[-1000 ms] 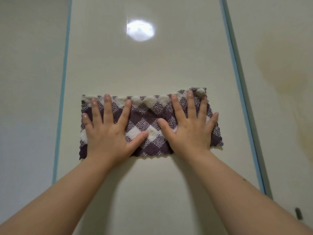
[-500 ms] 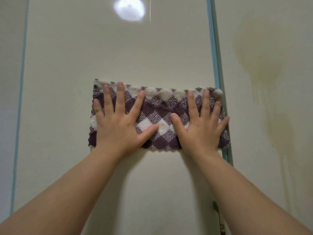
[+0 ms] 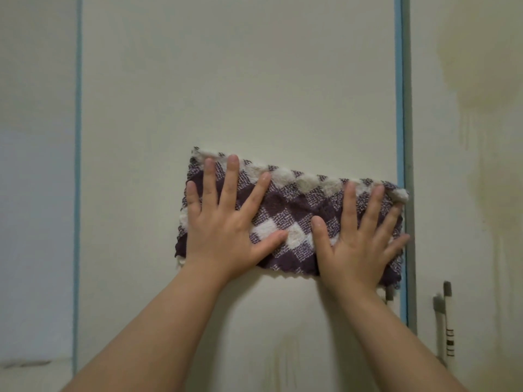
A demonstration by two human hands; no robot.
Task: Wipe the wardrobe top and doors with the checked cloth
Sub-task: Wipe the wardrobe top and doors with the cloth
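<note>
The purple-and-white checked cloth [image 3: 294, 205], folded into a long strip, lies flat against the cream wardrobe door [image 3: 226, 94], slightly tilted with its right end lower. My left hand [image 3: 223, 224] presses on its left half, palm flat and fingers spread. My right hand [image 3: 359, 244] presses on its right half the same way. The cloth's right end touches the blue edge strip [image 3: 399, 108] of the door.
The neighbouring right door [image 3: 467, 137] shows yellowish stains and streaks. A metal handle [image 3: 441, 306] sticks out just below my right hand. Another blue strip [image 3: 77, 165] marks the door's left edge, with a further panel [image 3: 36, 165] beyond it.
Both hands have slid the cloth to the right across the door until it reaches the blue edge strip. The light reflection has left the view and the handles have come into view.
</note>
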